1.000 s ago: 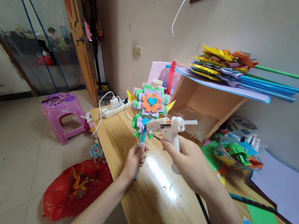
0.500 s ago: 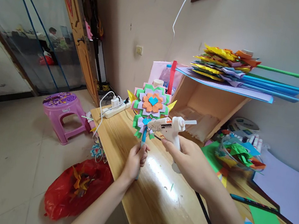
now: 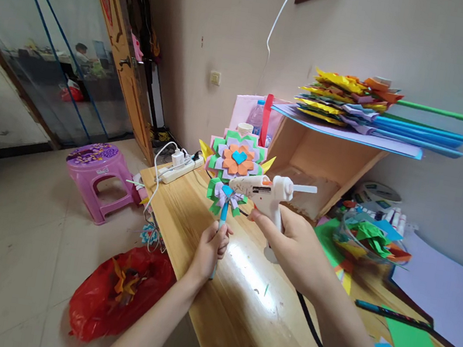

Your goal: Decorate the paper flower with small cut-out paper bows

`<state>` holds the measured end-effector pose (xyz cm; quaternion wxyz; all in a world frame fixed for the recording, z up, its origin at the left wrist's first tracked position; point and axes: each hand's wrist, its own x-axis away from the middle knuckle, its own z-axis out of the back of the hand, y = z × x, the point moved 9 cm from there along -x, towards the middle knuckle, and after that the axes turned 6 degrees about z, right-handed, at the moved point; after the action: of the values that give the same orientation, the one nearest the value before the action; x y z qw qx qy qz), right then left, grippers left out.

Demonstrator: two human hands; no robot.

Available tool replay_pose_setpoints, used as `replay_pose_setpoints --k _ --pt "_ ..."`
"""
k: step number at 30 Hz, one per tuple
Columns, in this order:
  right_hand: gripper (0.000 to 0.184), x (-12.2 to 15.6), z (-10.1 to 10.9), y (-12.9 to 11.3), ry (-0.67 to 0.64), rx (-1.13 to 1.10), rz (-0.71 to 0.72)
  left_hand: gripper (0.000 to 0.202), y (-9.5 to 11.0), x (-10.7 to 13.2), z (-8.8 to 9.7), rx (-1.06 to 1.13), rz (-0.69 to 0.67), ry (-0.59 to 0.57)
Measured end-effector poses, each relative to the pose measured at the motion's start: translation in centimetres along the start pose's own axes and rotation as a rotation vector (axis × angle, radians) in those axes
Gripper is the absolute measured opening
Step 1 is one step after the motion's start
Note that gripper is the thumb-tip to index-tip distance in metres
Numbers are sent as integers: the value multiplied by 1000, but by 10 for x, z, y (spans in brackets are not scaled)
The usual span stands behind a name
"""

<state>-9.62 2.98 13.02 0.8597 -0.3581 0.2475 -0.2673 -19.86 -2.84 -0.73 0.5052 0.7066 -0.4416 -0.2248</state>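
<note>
My left hand (image 3: 210, 248) is wrapped round the blue stick of a paper flower (image 3: 239, 160), which stands upright over the table edge. Its layers are green, lilac and orange with a blue centre, and yellow points jut out at both sides. Below the big bloom sits a smaller green and lilac part (image 3: 226, 196) with a blue middle. In my right hand (image 3: 291, 240) is a white hot glue gun (image 3: 266, 192), a clear glue stick poking from its back. The gun's nozzle is at the smaller part; whether it touches, I cannot tell.
A wooden box (image 3: 315, 152) carries stacked paper flowers (image 3: 341, 100) on sticks. Paper scraps fill a clear bowl (image 3: 371, 238) at right, near a dark pen (image 3: 394, 314). A power strip (image 3: 181, 170) lies at the table's far left corner. On the floor are a red bag (image 3: 117, 296) and a purple stool (image 3: 101, 181).
The glue gun in my right hand has shifted slightly right and up and now sits more level. The flower in my left hand has barely moved.
</note>
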Motion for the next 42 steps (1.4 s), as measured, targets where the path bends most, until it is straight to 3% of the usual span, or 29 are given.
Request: replay_pose_setpoints --k 20,37,40,42 --pt "34 -2 -9 9 -32 -9 -16 43 -3 -1 0 20 19 -4" --pt "25 -2 -5 3 6 14 19 43 2 0 -1 17 -9 -6" --pt "27 -2 0 2 52 -8 19 42 1 -2 0 42 -4 -3" --pt "29 -2 11 3 150 -73 27 40 3 -3 7 83 -2 27"
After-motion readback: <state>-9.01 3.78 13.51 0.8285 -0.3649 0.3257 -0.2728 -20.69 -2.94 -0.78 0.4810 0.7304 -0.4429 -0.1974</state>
